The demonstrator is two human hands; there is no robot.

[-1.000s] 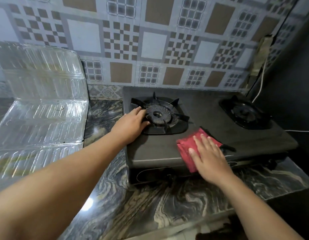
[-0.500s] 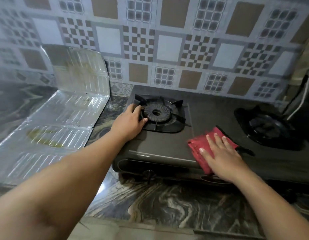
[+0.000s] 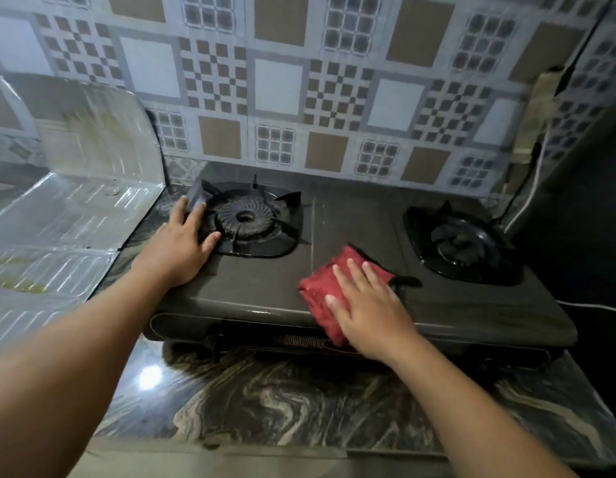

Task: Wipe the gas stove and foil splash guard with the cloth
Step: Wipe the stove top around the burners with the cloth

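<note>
A dark two-burner gas stove stands on the marbled counter. My right hand lies flat on a folded red cloth, which rests on the stove's front middle and hangs slightly over the front edge. My left hand rests palm down on the stove's left corner, fingers spread against the left burner grate. The foil splash guard lies folded on the counter to the left of the stove, one panel propped against the wall, with yellowish grease stains.
The right burner sits near a dark wall with a white cable running down it. Patterned wall tiles stand behind the stove. The marbled counter stretches in front, ending at its front edge.
The view has shifted slightly back to the right. My right hand stays flat on the cloth at the stove's front middle. My left hand keeps its place by the left burner.
</note>
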